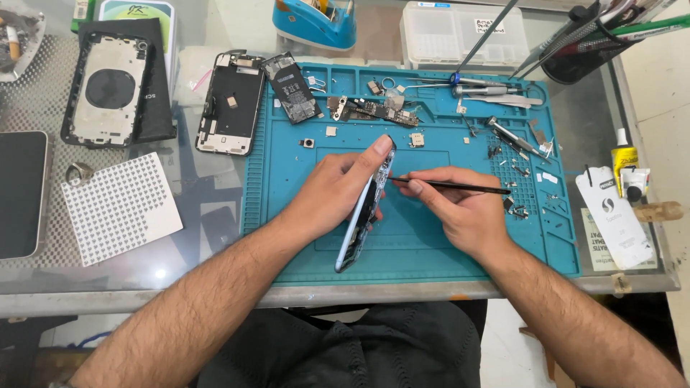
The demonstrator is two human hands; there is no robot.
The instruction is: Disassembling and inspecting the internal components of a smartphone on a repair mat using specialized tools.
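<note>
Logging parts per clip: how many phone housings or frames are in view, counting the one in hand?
3. One phone frame is held on edge by the left hand over the blue mat; an opened housing lies left of the mat; a back housing lies far left. Others may be hidden.

White pouch [616, 217], dark screen [20, 192].

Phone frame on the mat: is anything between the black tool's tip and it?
Nothing visible. The left hand holds the phone frame tilted on edge over the blue mat; the right hand points the thin black tool at it, tip at its edge.
</note>
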